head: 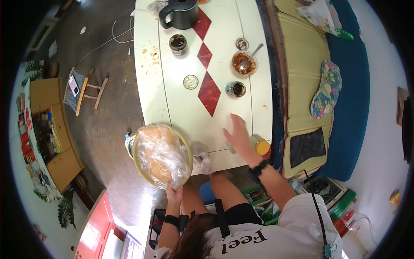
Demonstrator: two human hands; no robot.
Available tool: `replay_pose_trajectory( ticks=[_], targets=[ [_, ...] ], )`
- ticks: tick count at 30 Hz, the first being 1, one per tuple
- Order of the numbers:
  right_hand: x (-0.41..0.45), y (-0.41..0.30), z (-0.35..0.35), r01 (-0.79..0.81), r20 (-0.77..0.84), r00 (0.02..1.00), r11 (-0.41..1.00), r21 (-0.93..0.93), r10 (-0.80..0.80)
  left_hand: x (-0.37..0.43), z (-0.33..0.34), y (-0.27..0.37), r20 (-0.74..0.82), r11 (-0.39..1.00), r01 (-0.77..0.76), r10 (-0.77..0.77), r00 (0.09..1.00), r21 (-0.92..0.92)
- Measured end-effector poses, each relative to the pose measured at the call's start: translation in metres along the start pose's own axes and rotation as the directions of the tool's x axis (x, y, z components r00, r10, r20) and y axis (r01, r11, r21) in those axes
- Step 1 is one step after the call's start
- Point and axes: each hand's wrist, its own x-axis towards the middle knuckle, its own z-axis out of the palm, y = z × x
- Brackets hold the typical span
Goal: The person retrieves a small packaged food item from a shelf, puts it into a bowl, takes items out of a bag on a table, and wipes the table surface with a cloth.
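Observation:
My left hand (174, 194) grips the near edge of a round yellow-green basket (190, 152) and the end of a clear plastic bag (161, 147) lying in it, with round flat bread pieces inside the bag. The basket is at the table's near left corner. My right hand (238, 136) is over the near right part of the table, fingers apart, holding nothing. Beside it stands a glass jar with a yellow lid (261, 145). Beyond it are an uncapped glass jar of dark contents (236, 89) and a bowl of red-brown sauce (244, 63) with a metal spoon (256, 51) in it.
On the white table (181, 106) are a black jug (181, 14), an open dark jar (178, 44), a gold jar lid (190, 82), a small dish or lid (242, 44), a crumpled cloth (202, 157) and crumbs (153, 53). A padded bench (305, 81) runs along the right; a stool (81, 89) holds a phone.

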Motion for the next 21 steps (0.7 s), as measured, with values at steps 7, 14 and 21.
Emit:
replay_pose_trajectory(
  ticks=[7, 14, 21],
  targets=[
    [0.146, -0.052, 0.081, 0.033, -0.027, 0.999, 0.988, -0.149, -0.037, -0.004, -0.024, -0.016, -0.005, 0.996, 0.022, -0.022, 1.0, -0.087],
    [0.189, -0.05, 0.107, -0.064, -0.066, 0.997, 0.947, -0.316, 0.046, -0.018, -0.013, -0.023, -0.048, 0.984, -0.022, 0.013, 0.999, -0.177],
    [0.19, -0.047, 0.108, 0.061, 0.007, 0.998, 0.944, -0.326, -0.062, -0.013, -0.023, -0.025, -0.033, 0.971, -0.001, -0.007, 0.999, -0.24]
  ],
)
